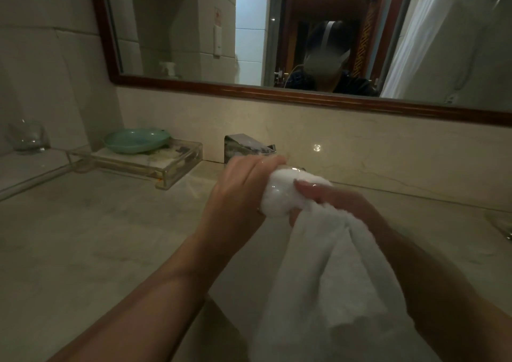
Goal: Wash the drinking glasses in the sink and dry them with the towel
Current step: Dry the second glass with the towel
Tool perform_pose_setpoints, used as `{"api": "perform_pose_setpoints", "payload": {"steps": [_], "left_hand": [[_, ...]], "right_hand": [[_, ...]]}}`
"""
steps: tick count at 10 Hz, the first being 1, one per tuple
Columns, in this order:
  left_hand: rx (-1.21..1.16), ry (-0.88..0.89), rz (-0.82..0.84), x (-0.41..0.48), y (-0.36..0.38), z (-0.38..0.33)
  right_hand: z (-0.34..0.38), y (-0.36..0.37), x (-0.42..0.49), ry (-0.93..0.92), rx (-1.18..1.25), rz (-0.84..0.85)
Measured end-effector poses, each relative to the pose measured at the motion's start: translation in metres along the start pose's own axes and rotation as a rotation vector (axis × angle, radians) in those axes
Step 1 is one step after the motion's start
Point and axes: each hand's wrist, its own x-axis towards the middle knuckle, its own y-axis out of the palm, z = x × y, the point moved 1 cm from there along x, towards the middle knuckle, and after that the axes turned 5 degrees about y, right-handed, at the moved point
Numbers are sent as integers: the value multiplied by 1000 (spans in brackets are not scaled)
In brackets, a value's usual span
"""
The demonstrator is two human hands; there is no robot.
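Note:
My left hand (243, 189) grips a clear drinking glass (277, 195) on its side above the sink. White towel (324, 273) is stuffed inside the glass and shows through its wall. My right hand (332, 198) pinches the towel at the glass mouth, and the rest of the cloth hangs down over my right forearm. A second drinking glass (27, 138) stands upright on the glass shelf at the far left. The sink basin is mostly hidden beneath my arms and the towel.
A chrome faucet (246, 147) juts from the backsplash just behind my hands. A green dish (135, 140) rests on a clear acrylic tray (155, 165) on the left of the marble counter (83, 237). A wood-framed mirror (277, 90) hangs above.

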Motion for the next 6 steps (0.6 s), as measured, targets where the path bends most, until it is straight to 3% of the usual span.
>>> {"api": "perform_pose_setpoints", "payload": {"steps": [2, 3, 4, 5, 6], "left_hand": [[7, -113, 64, 0, 9, -2], [-43, -131, 103, 3, 6, 0], [-240, -178, 244, 4, 0, 5], [-347, -165, 341, 5, -6, 13], [-343, -175, 468, 7, -10, 16]], "right_hand": [[1, 18, -11, -329, -521, -233], [-5, 11, -8, -399, -554, -287], [-6, 0, -8, -514, -942, -305], [-7, -8, -5, -495, -1448, -379], [-2, -7, -6, -626, -1639, -402]]}}
